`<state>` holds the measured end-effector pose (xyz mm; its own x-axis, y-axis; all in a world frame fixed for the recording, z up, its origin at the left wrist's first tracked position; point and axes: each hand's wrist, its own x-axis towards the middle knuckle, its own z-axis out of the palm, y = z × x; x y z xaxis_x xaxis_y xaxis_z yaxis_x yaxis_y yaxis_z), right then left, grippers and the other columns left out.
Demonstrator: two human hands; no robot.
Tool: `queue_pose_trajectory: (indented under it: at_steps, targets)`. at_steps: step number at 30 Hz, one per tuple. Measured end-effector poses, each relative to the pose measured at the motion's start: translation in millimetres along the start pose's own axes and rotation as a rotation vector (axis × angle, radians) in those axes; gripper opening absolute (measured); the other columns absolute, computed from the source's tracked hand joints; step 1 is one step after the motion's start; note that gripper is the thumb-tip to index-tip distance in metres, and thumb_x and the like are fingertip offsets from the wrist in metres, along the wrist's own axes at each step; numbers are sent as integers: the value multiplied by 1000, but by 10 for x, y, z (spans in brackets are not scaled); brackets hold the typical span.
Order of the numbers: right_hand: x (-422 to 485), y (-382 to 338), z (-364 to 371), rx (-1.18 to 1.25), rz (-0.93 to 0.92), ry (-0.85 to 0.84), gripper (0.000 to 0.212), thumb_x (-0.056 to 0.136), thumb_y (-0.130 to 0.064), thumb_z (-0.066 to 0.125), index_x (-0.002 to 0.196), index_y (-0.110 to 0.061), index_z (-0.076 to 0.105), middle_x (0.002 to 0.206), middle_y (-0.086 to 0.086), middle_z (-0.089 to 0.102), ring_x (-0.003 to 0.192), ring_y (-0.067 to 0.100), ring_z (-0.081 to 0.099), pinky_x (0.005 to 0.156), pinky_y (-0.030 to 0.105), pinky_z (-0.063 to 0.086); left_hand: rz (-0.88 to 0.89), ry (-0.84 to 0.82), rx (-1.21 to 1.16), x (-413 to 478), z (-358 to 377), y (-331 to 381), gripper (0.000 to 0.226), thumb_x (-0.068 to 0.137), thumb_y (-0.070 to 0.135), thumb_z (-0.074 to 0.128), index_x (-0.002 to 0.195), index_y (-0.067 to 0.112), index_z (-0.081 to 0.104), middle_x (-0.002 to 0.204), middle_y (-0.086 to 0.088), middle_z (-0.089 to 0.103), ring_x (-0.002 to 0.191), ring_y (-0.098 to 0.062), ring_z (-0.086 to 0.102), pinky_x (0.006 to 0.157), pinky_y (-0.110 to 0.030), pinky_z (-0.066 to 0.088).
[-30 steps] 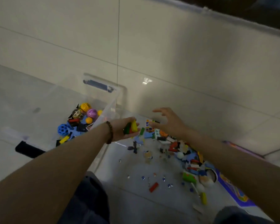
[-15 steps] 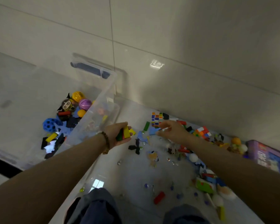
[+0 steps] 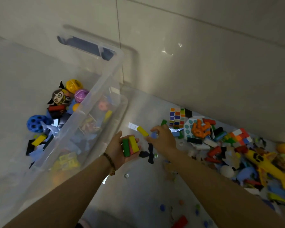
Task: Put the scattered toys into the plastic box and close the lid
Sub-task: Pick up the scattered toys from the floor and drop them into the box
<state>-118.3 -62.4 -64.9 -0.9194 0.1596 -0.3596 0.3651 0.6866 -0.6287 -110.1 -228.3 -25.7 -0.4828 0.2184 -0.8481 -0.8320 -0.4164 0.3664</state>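
The clear plastic box [image 3: 95,89] stands open on the left, with balls, a cartoon figure and blocks in its bottom. My left hand [image 3: 122,150] lies palm up beside the box's near corner and holds a green, a pink and a yellow block [image 3: 130,146]. Just to its right, my right hand [image 3: 163,140] pinches a small blue round piece [image 3: 153,135] in its fingertips. A loose yellow block [image 3: 142,131] lies between the two hands. The pile of scattered toys [image 3: 220,145] spreads to the right, including a colour cube [image 3: 177,116] and an orange figure [image 3: 201,129].
A yellow toy plane [image 3: 268,165] and an orange ball [image 3: 284,148] lie at the far right. A dark cross-shaped piece [image 3: 148,154], small beads and a red block [image 3: 179,222] dot the floor near me. A tiled wall [image 3: 204,55] rises close behind the toys.
My right hand has drawn back to the left toward my left hand and now pinches a small blue piece. My left hand still holds the blocks.
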Motion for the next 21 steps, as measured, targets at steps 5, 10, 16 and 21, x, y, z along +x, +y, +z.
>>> queue_pose_trajectory:
  at_steps: [5,10,16,21]
  targets:
    - [123,38,166,-129,-27,75,37,74,-40,74,101,-16,65,112,6,51,104,21,53,79,25,39,23,-9,-32,135,-93,-20,53,98,50,25,100,12,62,98,-12,64,86,-30,62,83,-42,47]
    - [127,83,137,-91,-28,112,26,76,-30,74,93,-11,69,107,8,55,99,23,56,82,31,45,27,16,-86,204,-136,-27,55,96,53,28,99,11,63,99,-12,65,88,-29,62,78,-42,51]
    - [-217,-85,96,288,-159,35,17,75,-24,77,82,-18,62,88,0,53,84,10,54,72,20,42,6,-5,-106,162,50,-56,47,93,54,37,102,15,61,101,-14,62,88,-26,61,68,-40,57]
    - [-114,-5,-77,348,-150,107,34,87,-37,62,114,-17,60,101,-6,54,97,5,54,87,29,46,107,8,43,178,177,-18,44,97,49,30,94,17,60,88,-6,61,76,-16,59,52,-23,57]
